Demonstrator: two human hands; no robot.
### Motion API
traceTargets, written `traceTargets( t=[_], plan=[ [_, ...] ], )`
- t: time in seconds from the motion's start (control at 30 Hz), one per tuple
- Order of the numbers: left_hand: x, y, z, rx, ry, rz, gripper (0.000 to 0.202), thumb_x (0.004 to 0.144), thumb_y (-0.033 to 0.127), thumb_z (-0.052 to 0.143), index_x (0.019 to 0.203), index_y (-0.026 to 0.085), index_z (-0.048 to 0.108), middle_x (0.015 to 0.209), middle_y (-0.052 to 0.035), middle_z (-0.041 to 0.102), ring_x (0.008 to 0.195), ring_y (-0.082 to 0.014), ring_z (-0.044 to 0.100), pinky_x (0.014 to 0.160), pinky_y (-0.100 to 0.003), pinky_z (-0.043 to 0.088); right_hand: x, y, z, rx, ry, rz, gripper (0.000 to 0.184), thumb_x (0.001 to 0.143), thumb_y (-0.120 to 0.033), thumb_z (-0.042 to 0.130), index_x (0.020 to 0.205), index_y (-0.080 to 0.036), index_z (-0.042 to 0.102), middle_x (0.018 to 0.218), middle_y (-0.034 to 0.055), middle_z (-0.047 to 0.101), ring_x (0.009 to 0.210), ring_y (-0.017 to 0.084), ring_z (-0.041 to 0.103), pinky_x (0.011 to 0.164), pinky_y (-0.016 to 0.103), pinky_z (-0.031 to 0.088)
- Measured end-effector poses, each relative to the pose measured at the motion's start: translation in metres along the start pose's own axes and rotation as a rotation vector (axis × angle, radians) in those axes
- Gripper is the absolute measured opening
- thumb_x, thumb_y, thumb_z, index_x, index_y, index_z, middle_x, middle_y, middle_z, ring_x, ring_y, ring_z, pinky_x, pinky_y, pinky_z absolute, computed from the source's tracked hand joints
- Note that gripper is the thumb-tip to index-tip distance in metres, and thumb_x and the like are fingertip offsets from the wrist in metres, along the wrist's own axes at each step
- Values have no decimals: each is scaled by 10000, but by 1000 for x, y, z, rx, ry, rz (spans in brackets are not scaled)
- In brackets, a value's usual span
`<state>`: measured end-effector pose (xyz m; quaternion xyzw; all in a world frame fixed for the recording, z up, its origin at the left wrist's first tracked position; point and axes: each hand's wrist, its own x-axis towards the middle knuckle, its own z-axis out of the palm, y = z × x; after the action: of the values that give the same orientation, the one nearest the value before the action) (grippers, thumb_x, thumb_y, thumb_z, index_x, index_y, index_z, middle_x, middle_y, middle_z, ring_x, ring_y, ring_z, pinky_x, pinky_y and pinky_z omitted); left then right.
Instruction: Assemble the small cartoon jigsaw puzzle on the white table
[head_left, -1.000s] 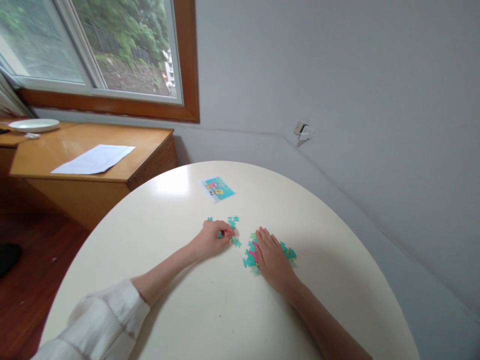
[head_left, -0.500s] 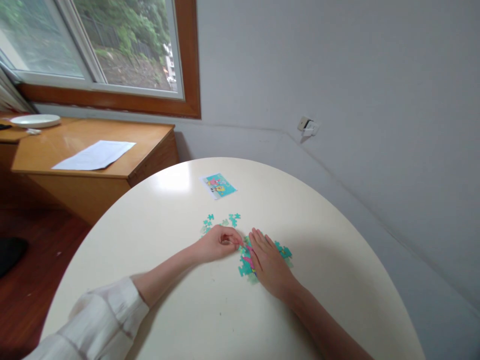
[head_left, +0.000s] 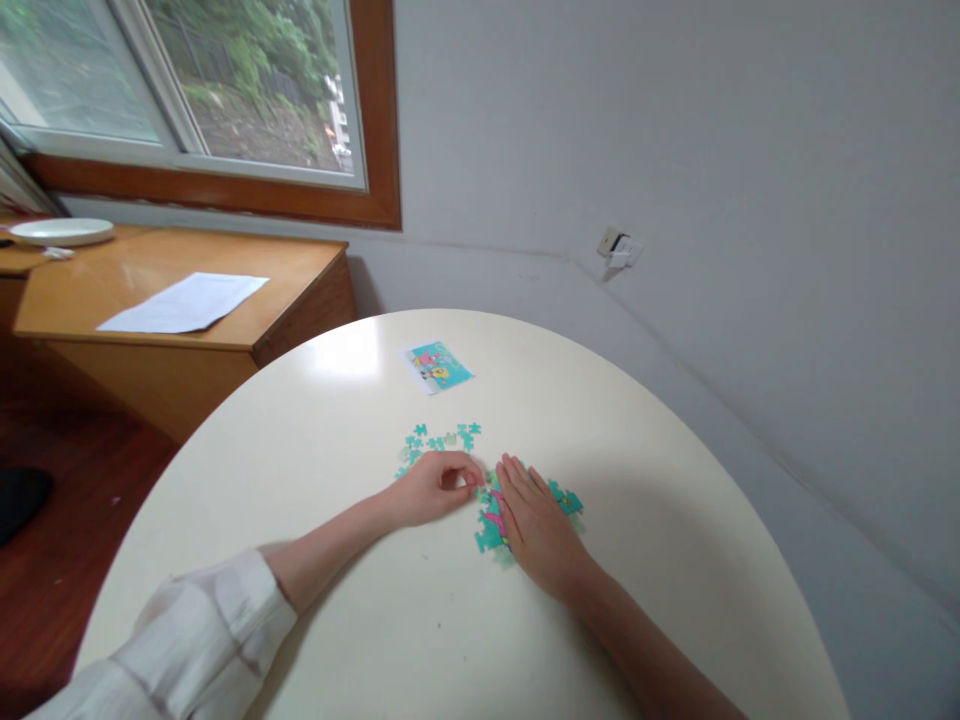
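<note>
On the round cream table [head_left: 375, 620] lies a partly joined teal jigsaw [head_left: 491, 530]. My right hand [head_left: 536, 525] rests flat on it, fingers stretched out and together. My left hand [head_left: 439, 485] sits just left of the jigsaw, fingers curled in a pinch at its left edge; what they hold is too small to name. Several loose teal pieces [head_left: 442, 440] lie scattered just beyond my left hand. A small picture card [head_left: 439, 365] with a cartoon print lies farther back on the table.
A wooden desk [head_left: 187, 340] stands at the left under the window, with a white sheet of paper [head_left: 184, 303] and a white plate [head_left: 60, 232] on it. Grey walls meet close behind the table, with a wall socket [head_left: 619, 245]. Red-brown floor shows at left.
My left hand moved right from the loose pieces to the left edge of the joined jigsaw. My right hand stayed flat on the jigsaw. The camera tilted slightly.
</note>
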<state>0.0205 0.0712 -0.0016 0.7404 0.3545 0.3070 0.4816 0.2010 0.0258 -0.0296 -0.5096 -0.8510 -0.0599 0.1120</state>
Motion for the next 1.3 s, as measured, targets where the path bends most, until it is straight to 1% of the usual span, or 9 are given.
traceTargets(
  t=[0.13, 0.27, 0.33, 0.43, 0.6, 0.87, 1.0, 1.13, 1.3],
  plan=[
    [-1, -1, -1, 72, -16, -18, 79, 681, 111, 520, 718, 119, 589, 641, 13, 556, 532, -61, 415, 488, -166, 336, -1, -3, -1, 45, 17, -29, 450, 884, -164, 256, 1271, -40, 450, 1327, 169, 445, 1261, 230, 371, 1028, 435, 341],
    [-1, 0, -2, 166, -7, 54, 86, 666, 93, 506, 669, 122, 586, 612, 18, 539, 528, -62, 426, 503, -167, 350, -1, -4, -1, 59, 20, -39, 451, 892, -175, 247, 1262, -29, 458, 1318, 174, 454, 1260, 236, 373, 1027, 436, 344],
    [0, 0, -3, 231, 14, 85, 106, 659, 77, 497, 650, 129, 589, 583, 28, 525, 526, -61, 432, 531, -170, 362, -1, -3, 0, 65, 24, -38, 449, 894, -177, 248, 1262, -31, 459, 1318, 175, 454, 1261, 234, 372, 1029, 434, 342],
    [2, -1, -2, 313, 67, 68, 137, 654, 65, 482, 649, 138, 599, 550, 41, 505, 509, -58, 420, 543, -172, 363, -1, -3, 1, 71, 34, -31, 443, 898, -185, 256, 1271, -53, 454, 1322, 168, 453, 1262, 226, 371, 1036, 428, 331],
    [4, -4, 1, 350, 92, 54, 170, 656, 60, 465, 663, 136, 616, 540, 39, 503, 506, -61, 415, 537, -172, 358, -1, -4, 1, 50, 35, -26, 445, 900, -181, 243, 1259, -35, 462, 1316, 173, 459, 1255, 233, 381, 1032, 426, 333],
    [5, 2, 1, 381, 83, 30, 186, 663, 53, 464, 670, 136, 631, 558, 29, 543, 512, -66, 430, 564, -186, 365, -1, -4, 1, 47, 24, -22, 440, 895, -183, 266, 1266, -36, 453, 1324, 174, 450, 1262, 230, 368, 1036, 421, 322],
    [6, 4, 3, 419, 96, 26, 189, 671, 54, 466, 665, 143, 633, 575, 23, 567, 527, -73, 455, 603, -204, 368, -1, -4, 1, 32, 17, -23, 440, 893, -172, 261, 1253, -22, 465, 1321, 174, 454, 1260, 235, 371, 1039, 414, 321],
    [6, 6, 5, 472, 94, 2, 170, 707, 94, 486, 683, 157, 642, 617, 16, 596, 552, -83, 481, 677, -239, 364, -1, -4, 0, 31, 9, -18, 442, 898, -180, 256, 1255, -23, 464, 1324, 172, 450, 1261, 233, 371, 1040, 414, 322],
    [6, 9, 7, 505, 84, -29, 174, 734, 105, 493, 727, 171, 653, 686, 3, 631, 655, -115, 544, 758, -286, 331, -1, -5, 0, 33, 11, -12, 441, 898, -174, 251, 1257, -34, 466, 1328, 170, 444, 1264, 232, 366, 1041, 422, 322]
  ],
)
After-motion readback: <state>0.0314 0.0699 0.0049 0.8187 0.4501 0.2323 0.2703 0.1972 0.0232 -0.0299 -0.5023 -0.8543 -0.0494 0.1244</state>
